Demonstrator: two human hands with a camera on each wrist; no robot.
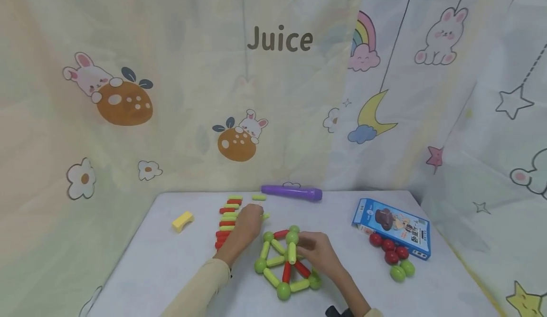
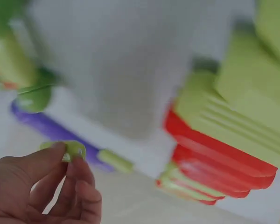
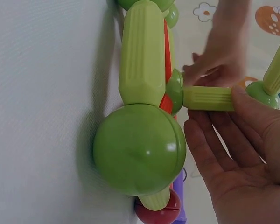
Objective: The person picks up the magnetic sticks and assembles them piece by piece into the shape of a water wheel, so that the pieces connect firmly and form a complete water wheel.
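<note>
My left hand [image 1: 249,221] is above the row of loose rods and pinches a yellow-green building rod [image 2: 73,150] between thumb and fingers. At the table's middle lies a wheel-like frame of green balls [image 1: 284,291] joined by yellow-green rods [image 1: 300,285] and red rods [image 1: 287,272]. From its hub stands an upright yellow-green rod [image 3: 207,98], topped by a green ball [image 1: 292,237] that bears another rod [image 1: 292,254] jutting out. My right hand [image 1: 318,253] holds the upright rod, its thumb on the near side and fingers around behind.
Red and yellow-green rods [image 1: 227,223] lie in a column left of the frame. A yellow arch block [image 1: 182,222] is farther left. A purple tapered stick [image 1: 292,192] lies along the back. At right are a blue box [image 1: 395,224], red balls [image 1: 391,257] and two green balls [image 1: 398,273].
</note>
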